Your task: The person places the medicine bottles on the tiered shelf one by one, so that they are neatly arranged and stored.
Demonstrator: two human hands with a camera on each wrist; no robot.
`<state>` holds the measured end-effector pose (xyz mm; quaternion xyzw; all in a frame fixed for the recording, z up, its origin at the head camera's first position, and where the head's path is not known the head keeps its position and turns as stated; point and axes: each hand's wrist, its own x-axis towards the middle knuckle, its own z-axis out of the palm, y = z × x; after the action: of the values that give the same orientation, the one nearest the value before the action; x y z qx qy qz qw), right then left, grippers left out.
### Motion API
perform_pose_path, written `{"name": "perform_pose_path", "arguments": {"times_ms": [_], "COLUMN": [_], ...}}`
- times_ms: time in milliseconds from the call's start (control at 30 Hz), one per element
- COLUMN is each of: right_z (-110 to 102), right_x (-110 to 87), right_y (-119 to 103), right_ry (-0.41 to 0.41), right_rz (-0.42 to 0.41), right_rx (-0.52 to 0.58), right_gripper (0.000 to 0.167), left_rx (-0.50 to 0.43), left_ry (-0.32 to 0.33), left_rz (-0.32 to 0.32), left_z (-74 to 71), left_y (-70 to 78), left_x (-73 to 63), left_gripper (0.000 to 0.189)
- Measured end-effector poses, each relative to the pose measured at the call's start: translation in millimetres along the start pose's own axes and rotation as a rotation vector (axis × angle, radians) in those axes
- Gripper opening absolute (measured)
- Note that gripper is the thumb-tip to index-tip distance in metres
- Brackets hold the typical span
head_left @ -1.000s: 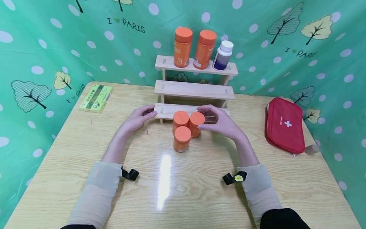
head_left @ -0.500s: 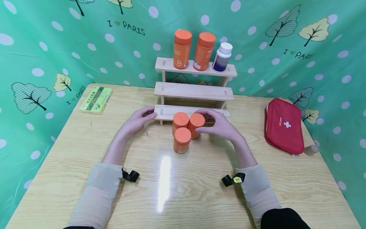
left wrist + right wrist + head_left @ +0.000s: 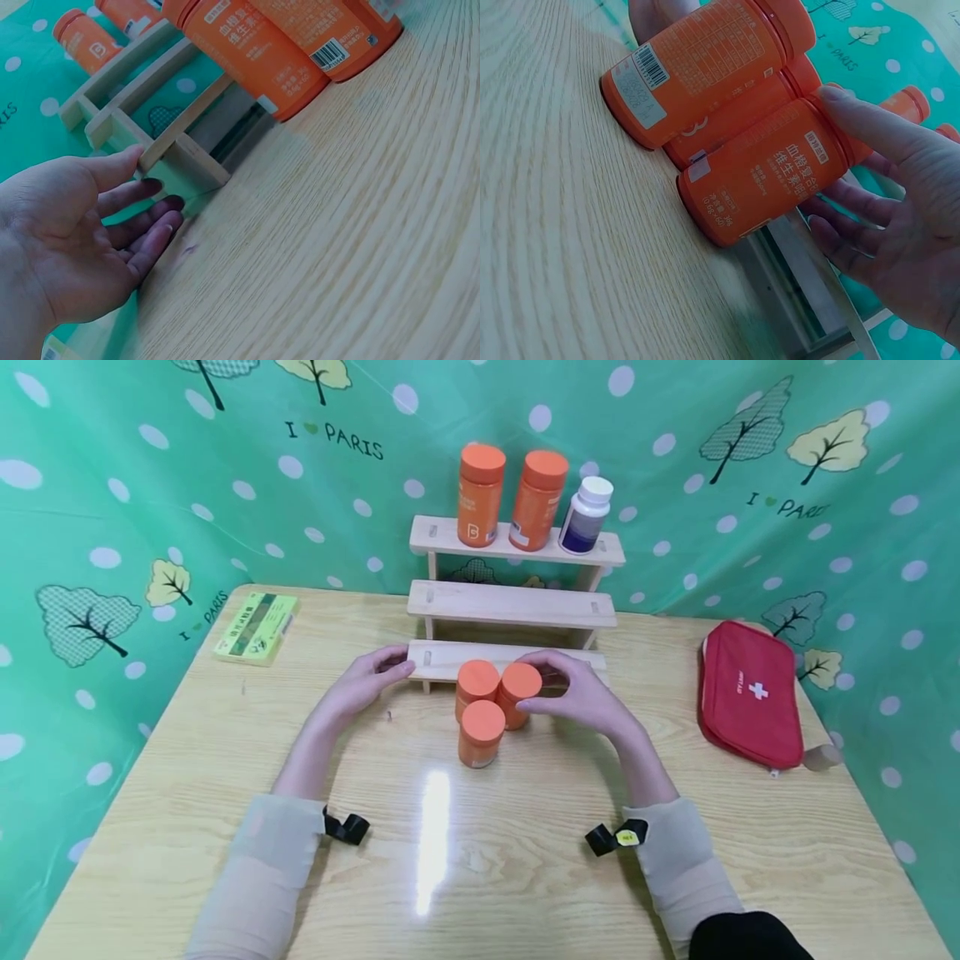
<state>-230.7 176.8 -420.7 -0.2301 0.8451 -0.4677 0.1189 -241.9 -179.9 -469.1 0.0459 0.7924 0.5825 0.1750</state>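
Right wrist view is showing the right hand [image 3: 922, 247] partly closed, pinching an orange bottle [image 3: 761, 176] near its cap, thumb on the near side, fingers partly hidden behind. That bottle is standing on the counter [image 3: 525, 877], clustering with two matching bottles [image 3: 480, 750] before the shelf [image 3: 438, 662]. Its wall is probably feeling stiff, fairly light, slightly slippery and hardly fragile, so the body just below the cap is likely offering the surest hold. The right wrist is angling inward; the left hand [image 3: 365, 683] is lying loosely bent, thumb touching the shelf's left end, grasping no bottle.
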Motion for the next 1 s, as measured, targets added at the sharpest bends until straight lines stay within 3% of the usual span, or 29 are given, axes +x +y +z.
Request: {"name": "perform_pose_path", "arguments": {"times_ms": [733, 1000], "right_z": [-6.3, -6.3], "right_x": [-4.4, -3.6], "right_y": [1.1, -2.9], "right_ry": [0.005, 0.031], "right_rz": [-0.004, -0.005], "right_rx": [0.021, 0.064], "right_gripper": [0.055, 0.052], "left_rx": [-0.043, -0.023], "left_ry": [0.014, 0.027], "left_rz": [0.009, -0.001], "left_z": [7.7, 2.7], "left_y": [-1.6, 0.1], "left_x": [1.9, -4.1], "left_gripper": [0.068, 0.067]}}
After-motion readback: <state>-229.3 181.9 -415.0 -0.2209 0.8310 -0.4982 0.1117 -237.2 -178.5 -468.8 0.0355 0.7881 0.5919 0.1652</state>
